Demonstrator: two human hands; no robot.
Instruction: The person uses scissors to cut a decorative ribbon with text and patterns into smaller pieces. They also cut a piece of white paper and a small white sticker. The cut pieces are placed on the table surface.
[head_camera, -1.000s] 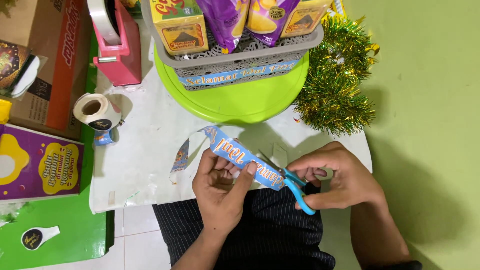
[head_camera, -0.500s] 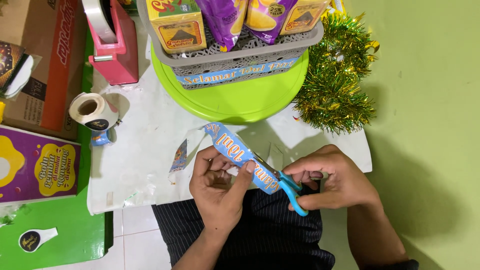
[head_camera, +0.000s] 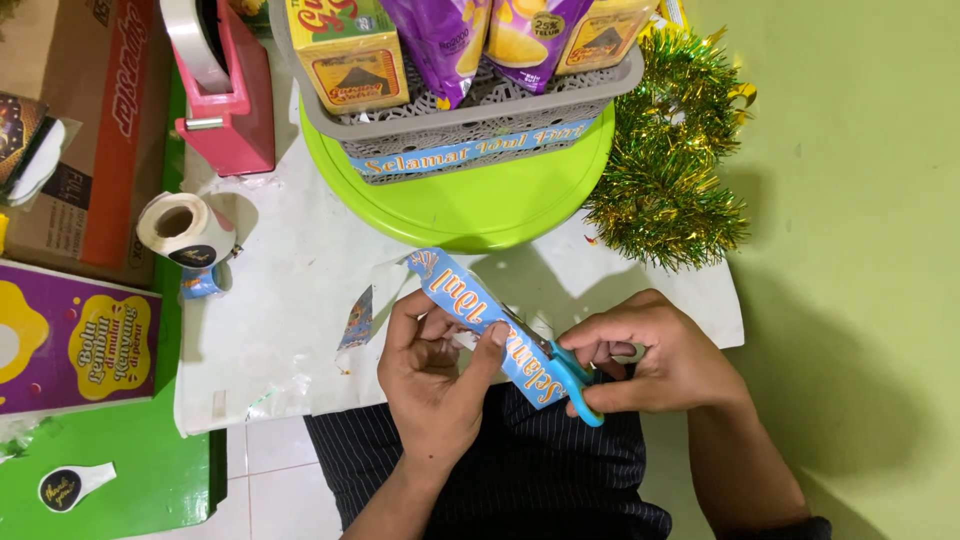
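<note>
1. Left hand (head_camera: 432, 375) grips a long blue paper strip with orange lettering (head_camera: 480, 325); thumb lies on top, fingers curled underneath. Strip runs slantwise from upper left to lower right, held just above the lap and the near edge of the bench.
2. Right hand (head_camera: 655, 355) works a pair of scissors with blue plastic handles (head_camera: 572, 385). Fingers are closed through the handle loops. Blades meet the strip at its right edge; how far apart the blades stand cannot be told.
3. Both hands close together, over a dark pinstriped lap (head_camera: 500, 470).
4. Bench: white sheet-covered surface (head_camera: 270, 300), with small paper offcuts (head_camera: 357, 322) just left of the left hand.
5. Behind the hands, a round lime-green plastic tray (head_camera: 480, 195) carries a grey woven plastic basket (head_camera: 470, 125). Basket front bears another blue lettered strip. Inside: yellow carton boxes and purple snack packets.
6. Right of tray: bundle of green-gold tinsel garland (head_camera: 670, 165), touching the tray's edge.
7. Left side: pink tape dispenser (head_camera: 225, 90), a roll of round stickers (head_camera: 183, 228), a brown cardboard box (head_camera: 90, 130), a purple printed box (head_camera: 70, 340).
</note>
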